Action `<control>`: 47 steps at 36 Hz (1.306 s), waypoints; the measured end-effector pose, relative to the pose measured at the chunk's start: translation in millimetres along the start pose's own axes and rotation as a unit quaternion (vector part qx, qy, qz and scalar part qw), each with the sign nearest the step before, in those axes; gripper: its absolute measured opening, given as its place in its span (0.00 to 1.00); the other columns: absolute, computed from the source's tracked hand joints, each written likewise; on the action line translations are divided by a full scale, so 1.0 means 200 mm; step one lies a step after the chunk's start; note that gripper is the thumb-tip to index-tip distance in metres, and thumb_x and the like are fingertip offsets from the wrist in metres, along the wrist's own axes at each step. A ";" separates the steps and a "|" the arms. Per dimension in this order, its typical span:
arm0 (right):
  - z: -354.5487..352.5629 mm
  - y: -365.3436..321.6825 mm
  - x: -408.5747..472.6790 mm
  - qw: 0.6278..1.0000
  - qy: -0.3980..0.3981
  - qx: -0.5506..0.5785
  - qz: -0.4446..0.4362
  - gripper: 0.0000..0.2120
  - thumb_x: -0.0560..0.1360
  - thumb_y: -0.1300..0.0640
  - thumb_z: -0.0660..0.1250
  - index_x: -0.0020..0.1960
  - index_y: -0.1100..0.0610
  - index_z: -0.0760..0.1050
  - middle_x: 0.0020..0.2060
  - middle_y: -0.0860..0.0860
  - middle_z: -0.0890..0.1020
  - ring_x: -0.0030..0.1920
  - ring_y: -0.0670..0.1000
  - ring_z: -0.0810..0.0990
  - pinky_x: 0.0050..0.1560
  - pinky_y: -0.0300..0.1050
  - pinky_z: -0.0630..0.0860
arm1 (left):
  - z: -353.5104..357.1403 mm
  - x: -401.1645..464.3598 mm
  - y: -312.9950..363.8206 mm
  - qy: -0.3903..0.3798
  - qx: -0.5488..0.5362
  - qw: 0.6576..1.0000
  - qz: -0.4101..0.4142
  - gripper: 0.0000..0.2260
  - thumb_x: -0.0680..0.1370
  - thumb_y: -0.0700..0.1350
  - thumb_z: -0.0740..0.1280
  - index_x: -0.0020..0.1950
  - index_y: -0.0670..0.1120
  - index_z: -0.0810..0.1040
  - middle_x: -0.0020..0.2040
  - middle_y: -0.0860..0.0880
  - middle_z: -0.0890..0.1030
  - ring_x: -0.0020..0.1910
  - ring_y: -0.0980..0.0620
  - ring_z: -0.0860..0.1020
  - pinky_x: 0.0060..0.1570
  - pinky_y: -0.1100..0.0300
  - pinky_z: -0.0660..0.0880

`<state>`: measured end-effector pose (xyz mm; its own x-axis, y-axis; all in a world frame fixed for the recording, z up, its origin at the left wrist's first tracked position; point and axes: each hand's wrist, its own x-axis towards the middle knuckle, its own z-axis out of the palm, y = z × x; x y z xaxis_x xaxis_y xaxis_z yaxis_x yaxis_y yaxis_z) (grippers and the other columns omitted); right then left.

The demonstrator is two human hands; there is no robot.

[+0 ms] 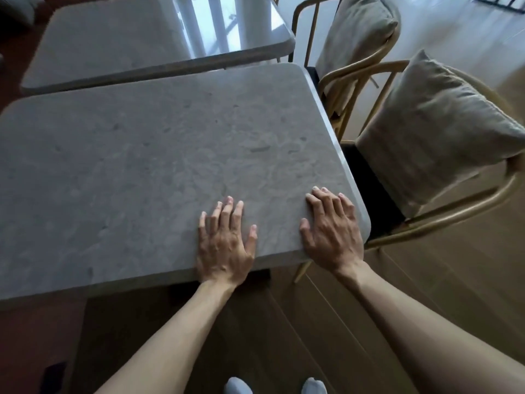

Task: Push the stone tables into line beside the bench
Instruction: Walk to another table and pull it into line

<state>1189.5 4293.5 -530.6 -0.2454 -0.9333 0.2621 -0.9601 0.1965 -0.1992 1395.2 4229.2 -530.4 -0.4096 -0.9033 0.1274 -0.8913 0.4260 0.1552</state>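
Two tables: near table (147,166), long axis 9-to-3; far table (113,44) parallel at 12. Left hand (224,245), right hand (332,231) flat, fingers spread, on near edge. Two chairs (426,143) at 2.

Near table (142,166) left end cut off

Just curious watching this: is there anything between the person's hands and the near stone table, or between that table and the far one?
Nothing visible. The left hand and right hand lie flat on the near stone table. Only a narrow gap separates it from the far stone table. The chairs stand off to its right side.
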 end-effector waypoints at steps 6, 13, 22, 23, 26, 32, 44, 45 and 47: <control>0.01 0.00 0.00 1.000 0.005 -0.009 0.003 0.24 0.75 0.47 0.60 0.65 0.59 0.73 0.67 0.56 0.75 0.70 0.57 0.71 0.73 0.57 0.62 | -0.01 -0.01 0.00 0.001 0.004 1.000 0.001 0.29 0.80 0.59 0.51 0.75 0.45 0.69 0.75 0.44 0.70 0.73 0.42 0.68 0.74 0.41 0.58; 0.04 0.02 0.01 0.999 0.031 -0.013 -0.008 0.24 0.74 0.48 0.59 0.64 0.60 0.75 0.66 0.56 0.76 0.69 0.57 0.73 0.72 0.56 0.63 | 0.01 -0.01 0.02 0.041 0.022 0.999 -0.001 0.29 0.79 0.59 0.52 0.73 0.44 0.72 0.73 0.43 0.73 0.70 0.41 0.71 0.73 0.41 0.60; 0.01 0.01 0.02 1.000 0.021 0.004 0.000 0.25 0.72 0.50 0.61 0.64 0.62 0.76 0.66 0.58 0.77 0.68 0.58 0.74 0.71 0.58 0.64 | 0.01 0.00 0.03 0.074 0.037 0.997 0.003 0.27 0.78 0.56 0.55 0.71 0.42 0.74 0.71 0.41 0.75 0.67 0.39 0.73 0.70 0.40 0.64; 0.00 0.01 0.02 1.000 0.020 0.004 0.001 0.25 0.72 0.50 0.61 0.64 0.62 0.77 0.65 0.58 0.77 0.68 0.58 0.74 0.71 0.58 0.64 | 0.01 0.01 0.03 0.077 0.038 0.996 0.005 0.27 0.78 0.56 0.55 0.71 0.42 0.74 0.70 0.41 0.75 0.67 0.39 0.73 0.69 0.39 0.64; 0.00 0.01 0.02 1.000 0.017 0.002 0.001 0.25 0.72 0.50 0.62 0.64 0.62 0.77 0.65 0.58 0.78 0.68 0.58 0.74 0.71 0.58 0.65 | 0.01 0.01 0.03 0.076 0.041 0.996 0.007 0.27 0.78 0.56 0.55 0.71 0.42 0.74 0.71 0.41 0.74 0.67 0.38 0.73 0.69 0.39 0.64; 0.01 0.03 0.04 1.000 0.020 0.004 -0.001 0.25 0.72 0.49 0.61 0.64 0.61 0.77 0.66 0.58 0.78 0.68 0.58 0.74 0.71 0.58 0.65 | 0.02 0.03 0.04 0.075 0.040 0.996 0.002 0.28 0.78 0.56 0.55 0.71 0.42 0.75 0.71 0.41 0.75 0.67 0.39 0.73 0.69 0.39 0.64; 0.02 0.18 0.20 1.000 0.019 0.006 -0.022 0.24 0.73 0.49 0.59 0.64 0.59 0.77 0.67 0.55 0.77 0.68 0.56 0.73 0.71 0.56 0.65 | 0.08 0.16 0.16 0.083 0.044 0.996 -0.015 0.28 0.78 0.57 0.55 0.70 0.41 0.75 0.70 0.40 0.75 0.68 0.38 0.73 0.69 0.39 0.64; 0.02 0.18 0.20 1.000 0.018 0.007 -0.022 0.24 0.73 0.49 0.59 0.64 0.59 0.77 0.67 0.55 0.77 0.69 0.55 0.73 0.71 0.56 0.65 | 0.08 0.17 0.16 0.084 0.044 0.995 -0.015 0.28 0.78 0.57 0.55 0.70 0.41 0.75 0.70 0.40 0.75 0.68 0.38 0.73 0.69 0.39 0.64; 0.01 0.19 0.21 1.000 0.016 0.008 -0.020 0.25 0.73 0.49 0.59 0.65 0.59 0.77 0.67 0.55 0.77 0.69 0.55 0.73 0.71 0.56 0.64 | 0.08 0.17 0.17 0.084 0.045 0.995 -0.016 0.28 0.78 0.57 0.55 0.70 0.41 0.75 0.70 0.40 0.75 0.68 0.38 0.73 0.69 0.38 0.64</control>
<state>1143.3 4261.8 -530.2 -0.2113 -0.9302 0.3001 -0.9671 0.1545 -0.2020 1348.5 4211.9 -535.9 -0.3493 -0.8921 0.2866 -0.9203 0.3842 0.0742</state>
